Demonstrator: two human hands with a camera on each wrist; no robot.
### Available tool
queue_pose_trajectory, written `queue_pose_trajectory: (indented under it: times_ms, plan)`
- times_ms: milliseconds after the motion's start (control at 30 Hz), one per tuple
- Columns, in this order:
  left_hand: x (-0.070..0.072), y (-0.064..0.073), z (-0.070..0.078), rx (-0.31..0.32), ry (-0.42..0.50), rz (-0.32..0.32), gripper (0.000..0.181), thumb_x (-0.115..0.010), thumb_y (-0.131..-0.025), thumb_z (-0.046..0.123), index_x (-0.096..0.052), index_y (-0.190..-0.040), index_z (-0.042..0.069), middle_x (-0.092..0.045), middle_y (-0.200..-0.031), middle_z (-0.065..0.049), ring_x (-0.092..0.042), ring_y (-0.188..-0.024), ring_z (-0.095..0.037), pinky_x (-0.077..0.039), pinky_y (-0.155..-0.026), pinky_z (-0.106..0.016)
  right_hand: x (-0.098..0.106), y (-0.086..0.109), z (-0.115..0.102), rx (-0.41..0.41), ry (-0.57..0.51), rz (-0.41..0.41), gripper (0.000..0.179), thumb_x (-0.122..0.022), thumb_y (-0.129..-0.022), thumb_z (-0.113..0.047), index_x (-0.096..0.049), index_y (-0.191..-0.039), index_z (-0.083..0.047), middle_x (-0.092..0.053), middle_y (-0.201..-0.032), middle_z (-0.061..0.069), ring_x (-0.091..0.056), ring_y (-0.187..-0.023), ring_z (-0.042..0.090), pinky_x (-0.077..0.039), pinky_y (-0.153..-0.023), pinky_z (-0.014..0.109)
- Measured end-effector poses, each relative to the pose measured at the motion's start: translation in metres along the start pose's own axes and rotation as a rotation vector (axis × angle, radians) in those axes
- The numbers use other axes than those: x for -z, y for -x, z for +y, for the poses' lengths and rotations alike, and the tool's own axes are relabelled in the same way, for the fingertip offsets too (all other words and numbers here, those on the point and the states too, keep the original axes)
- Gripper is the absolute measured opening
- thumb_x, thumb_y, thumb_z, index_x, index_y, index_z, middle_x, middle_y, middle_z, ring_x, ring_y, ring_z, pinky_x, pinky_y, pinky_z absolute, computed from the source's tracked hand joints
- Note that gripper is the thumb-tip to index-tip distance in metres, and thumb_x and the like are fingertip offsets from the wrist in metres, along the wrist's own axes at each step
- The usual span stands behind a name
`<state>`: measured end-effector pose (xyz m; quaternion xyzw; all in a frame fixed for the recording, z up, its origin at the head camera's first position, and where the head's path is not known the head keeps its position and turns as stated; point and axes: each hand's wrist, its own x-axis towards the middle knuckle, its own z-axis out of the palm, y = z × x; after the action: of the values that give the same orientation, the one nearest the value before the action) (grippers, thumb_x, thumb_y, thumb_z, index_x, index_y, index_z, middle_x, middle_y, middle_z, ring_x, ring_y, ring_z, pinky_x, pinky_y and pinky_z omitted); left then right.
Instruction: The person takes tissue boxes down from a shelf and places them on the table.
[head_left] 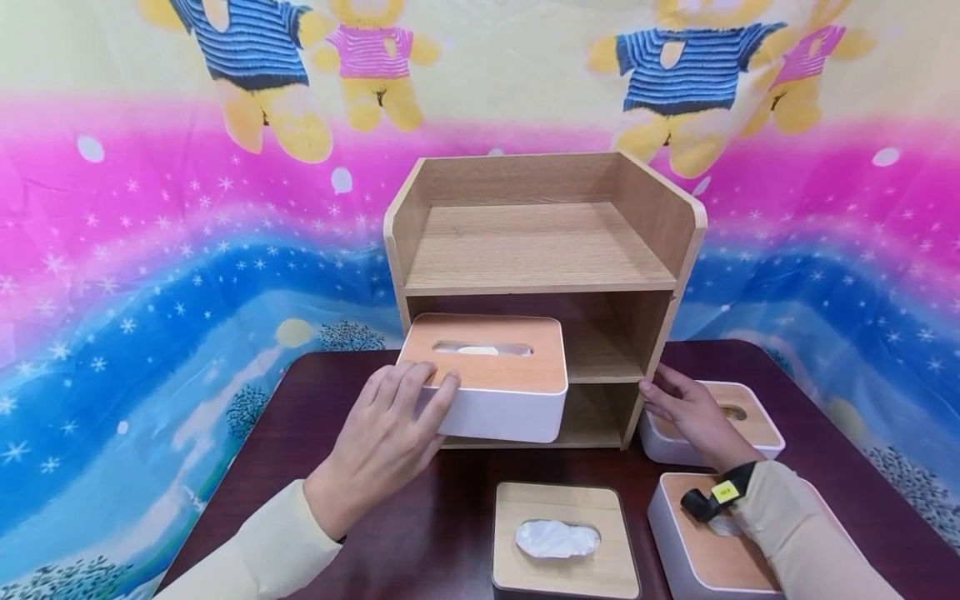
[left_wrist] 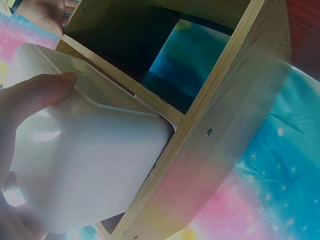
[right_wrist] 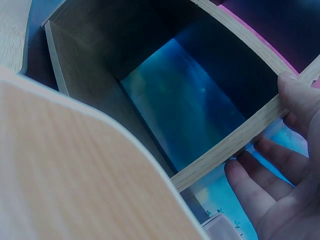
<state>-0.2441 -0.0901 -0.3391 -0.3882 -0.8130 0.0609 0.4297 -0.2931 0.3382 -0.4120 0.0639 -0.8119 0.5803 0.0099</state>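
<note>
My left hand (head_left: 390, 425) grips a white tissue box (head_left: 487, 413) with a wood-look lid by its left end. In the left wrist view the thumb lies along the box (left_wrist: 95, 155), and its far end is in the shelf's middle compartment opening. The wooden desktop shelf (head_left: 540, 242) has an open top tier and two compartments below. My right hand (head_left: 693, 417) holds the front edge of the shelf's right side panel. The right wrist view shows its thumb on the front edge (right_wrist: 245, 132) and the other fingers (right_wrist: 267, 177) along the panel's outer side.
A tissue box (head_left: 750, 417) stands right of the shelf, behind my right hand. Nearer are a dark-sided tissue box (head_left: 547, 575) with tissue showing and another white one (head_left: 731, 575) under my right forearm. The dark red table (head_left: 330, 392) meets a patterned cloth backdrop (head_left: 187, 275).
</note>
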Motion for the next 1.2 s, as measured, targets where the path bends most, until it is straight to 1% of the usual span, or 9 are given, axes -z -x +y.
queue_pose_trajectory:
  times_ms: [167,300,467,533,733,967,1200]
  plan:
    - [0.0,0.004,0.001,-0.001,0.003,-0.001,0.071,-0.079,-0.072,0.03,-0.05,-0.132,0.005,-0.05,-0.121,-0.022,-0.049,-0.107,-0.038,-0.044,-0.087,-0.048,0.0,0.0,-0.001,0.007,-0.009,-0.003,0.074,-0.053,-0.101,-0.037,-0.015,-0.156,-0.005,-0.026,-0.152,0.029,-0.037,-0.132,0.044,-0.042,-0.097,0.044]
    - [0.001,0.006,0.003,-0.001,0.006,0.013,0.07,-0.078,-0.071,0.028,-0.05,-0.131,0.005,-0.05,-0.12,-0.022,-0.05,-0.106,-0.038,-0.044,-0.087,-0.048,0.0,0.0,-0.001,0.003,-0.004,-0.006,0.076,-0.053,-0.1,-0.039,-0.014,-0.156,-0.005,-0.026,-0.152,0.029,-0.038,-0.132,0.043,-0.042,-0.097,0.044]
    - [0.003,0.007,0.005,0.003,0.01,0.007,0.072,-0.079,-0.07,0.029,-0.05,-0.132,0.005,-0.05,-0.121,-0.023,-0.05,-0.107,-0.038,-0.044,-0.087,-0.048,0.0,0.001,-0.001,-0.001,0.004,-0.007,0.077,-0.053,-0.1,-0.04,-0.014,-0.156,-0.005,-0.025,-0.152,0.029,-0.038,-0.132,0.044,-0.042,-0.097,0.045]
    - [0.003,0.008,0.006,0.002,0.013,0.018,0.074,-0.08,-0.069,0.03,-0.05,-0.131,0.004,-0.05,-0.12,-0.023,-0.05,-0.106,-0.038,-0.044,-0.087,-0.048,0.0,0.001,0.0,-0.001,0.0,-0.008,0.077,-0.053,-0.1,-0.04,-0.013,-0.156,-0.005,-0.025,-0.152,0.029,-0.037,-0.132,0.044,-0.041,-0.097,0.046]
    - [0.003,0.01,0.008,-0.004,0.03,0.087,0.075,-0.083,-0.065,0.029,-0.052,-0.129,0.003,-0.052,-0.117,-0.023,-0.052,-0.102,-0.039,-0.045,-0.083,-0.048,0.0,0.0,0.0,-0.014,0.008,-0.008,0.079,-0.054,-0.099,-0.042,-0.013,-0.156,-0.008,-0.024,-0.153,0.028,-0.037,-0.132,0.044,-0.041,-0.097,0.046]
    - [0.006,0.014,0.01,0.0,0.04,0.078,0.073,-0.081,-0.068,0.028,-0.052,-0.13,0.003,-0.052,-0.117,-0.024,-0.052,-0.102,-0.039,-0.045,-0.083,-0.049,-0.001,0.001,-0.003,-0.015,0.004,-0.013,0.076,-0.052,-0.1,-0.04,-0.011,-0.156,-0.008,-0.023,-0.154,0.028,-0.036,-0.133,0.045,-0.041,-0.097,0.046]
    - [0.007,0.017,0.011,-0.007,0.033,0.101,0.073,-0.081,-0.067,0.027,-0.053,-0.129,0.002,-0.053,-0.116,-0.024,-0.052,-0.101,-0.039,-0.045,-0.082,-0.049,-0.001,0.001,-0.003,-0.01,-0.003,-0.013,0.077,-0.053,-0.1,-0.04,-0.012,-0.156,-0.008,-0.023,-0.154,0.028,-0.035,-0.133,0.044,-0.041,-0.097,0.045]
